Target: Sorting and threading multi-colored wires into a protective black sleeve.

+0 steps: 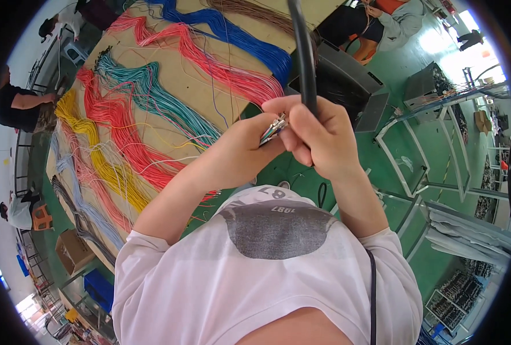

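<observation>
Both my hands meet above the table's near right edge, in front of my shirt. My left hand point(241, 146) is closed round a small bundle of thin wires point(271, 131), whose coloured strands and shiny metal ends show between thumb and fingers. A thick black cable or tube point(305, 63) runs down from the top of the view into my right hand point(331, 135). The fingers of that hand are bent round it, its thumb beside the wire ends. Whether the wires come out of the black length is hidden by my fingers.
Bundles of red wires point(114, 123), teal wires point(152, 86), yellow wires point(94, 135) and blue wires point(249, 49) lie across the table point(169, 60). A dark open bin point(347, 72) stands beyond my right hand. Metal frames point(405, 155) stand at right. Other people sit or stand around.
</observation>
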A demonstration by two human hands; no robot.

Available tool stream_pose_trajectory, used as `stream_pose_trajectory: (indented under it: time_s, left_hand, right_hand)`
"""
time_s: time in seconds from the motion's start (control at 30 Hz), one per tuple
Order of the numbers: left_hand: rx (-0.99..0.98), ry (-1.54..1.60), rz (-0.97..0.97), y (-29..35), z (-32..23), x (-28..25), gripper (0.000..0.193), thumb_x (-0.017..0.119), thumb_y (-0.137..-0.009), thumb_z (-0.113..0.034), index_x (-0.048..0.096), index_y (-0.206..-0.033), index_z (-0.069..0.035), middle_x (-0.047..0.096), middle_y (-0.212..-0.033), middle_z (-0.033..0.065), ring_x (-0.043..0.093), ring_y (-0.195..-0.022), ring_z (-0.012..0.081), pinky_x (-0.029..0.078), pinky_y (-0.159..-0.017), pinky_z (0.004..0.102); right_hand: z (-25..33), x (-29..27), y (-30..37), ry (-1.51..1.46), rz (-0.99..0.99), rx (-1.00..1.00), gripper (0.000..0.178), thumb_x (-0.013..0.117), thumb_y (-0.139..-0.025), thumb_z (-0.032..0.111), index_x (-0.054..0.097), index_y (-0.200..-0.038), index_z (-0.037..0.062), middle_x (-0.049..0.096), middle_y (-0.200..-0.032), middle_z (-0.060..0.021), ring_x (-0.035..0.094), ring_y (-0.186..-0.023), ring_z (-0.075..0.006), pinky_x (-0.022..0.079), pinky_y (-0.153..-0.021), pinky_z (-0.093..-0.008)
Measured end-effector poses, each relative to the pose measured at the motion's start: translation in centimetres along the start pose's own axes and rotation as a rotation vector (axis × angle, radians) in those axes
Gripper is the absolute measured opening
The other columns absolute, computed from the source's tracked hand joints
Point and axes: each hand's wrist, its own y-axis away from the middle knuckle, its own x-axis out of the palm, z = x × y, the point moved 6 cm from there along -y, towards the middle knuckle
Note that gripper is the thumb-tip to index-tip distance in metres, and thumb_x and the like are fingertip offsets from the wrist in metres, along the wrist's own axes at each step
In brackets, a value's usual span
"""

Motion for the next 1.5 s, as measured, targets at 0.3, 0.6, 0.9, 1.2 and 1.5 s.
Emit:
stream_pose_trajectory:
  time_s: [0.3, 0.6, 0.9, 1.2, 1.5]
  left_hand:
    - [-0.015, 0.338, -0.005, 0.9, -1.1, -0.4, 0.016, 0.046, -0.086, -0.012, 0.051, -0.09, 0.002, 0.046, -0.065, -0.0009, 0.038, -0.061, 0.0044, 0.033, -0.052, 0.0197]
    - [0.098, 0.306, -0.155, 0.7, -0.7, -0.2, 0.02, 0.04, -0.089, -0.015, 0.052, -0.087, 0.001, 0.043, -0.065, -0.0025, 0.036, -0.061, 0.0047, 0.032, -0.053, 0.0195]
    - [0.027, 0.243, -0.09, 1.2, -1.8, -0.4, 0.022, 0.041, -0.09, -0.018, 0.049, -0.098, 0.0, 0.042, -0.073, -0.0058, 0.032, -0.064, -0.0004, 0.029, -0.055, 0.0133]
    - [0.255, 0.03, -0.25, 1.7, -2.7, -1.1, 0.022, 0.043, -0.089, -0.016, 0.047, -0.103, 0.001, 0.045, -0.078, -0.0044, 0.034, -0.067, 0.002, 0.03, -0.06, 0.0143]
    - [0.269, -0.067, -0.242, 1.6, -3.2, -0.8, 0.016, 0.044, -0.087, -0.011, 0.048, -0.098, 0.0, 0.053, -0.081, 0.0006, 0.043, -0.072, 0.0051, 0.036, -0.064, 0.0182]
  right_hand:
    - [0.9, -0.8, 0.1, 0.243, -0.15, -0.12, 0.012, 0.061, -0.075, 0.007, 0.057, -0.084, -0.0006, 0.046, -0.05, 0.0014, 0.039, -0.036, -0.0023, 0.026, -0.033, -0.0151]
    - [0.8, -0.3, 1.6, 0.296, -0.113, -0.326, 0.033, 0.047, -0.085, 0.014, 0.047, -0.111, -0.0058, 0.046, -0.051, 0.0004, 0.038, -0.039, -0.0024, 0.036, -0.041, -0.0166]
    - [3.1, -4.5, 1.4, -0.226, -0.285, -0.54, 0.031, 0.042, -0.088, 0.029, 0.052, -0.086, -0.0006, 0.05, -0.063, -0.009, 0.031, -0.037, -0.0054, 0.022, -0.034, -0.0182]
    - [2.1, -2.4, 2.0, -0.447, -0.068, -0.145, 0.018, 0.054, -0.083, 0.021, 0.048, -0.081, 0.0047, 0.058, -0.078, -0.0146, 0.053, -0.051, -0.01, 0.042, -0.042, -0.0196]
    - [3.4, -1.9, 2.3, -0.301, -0.291, -0.394, 0.015, 0.054, -0.082, 0.011, 0.044, -0.085, 0.0008, 0.058, -0.083, -0.0155, 0.06, -0.061, -0.019, 0.051, -0.05, -0.0269]
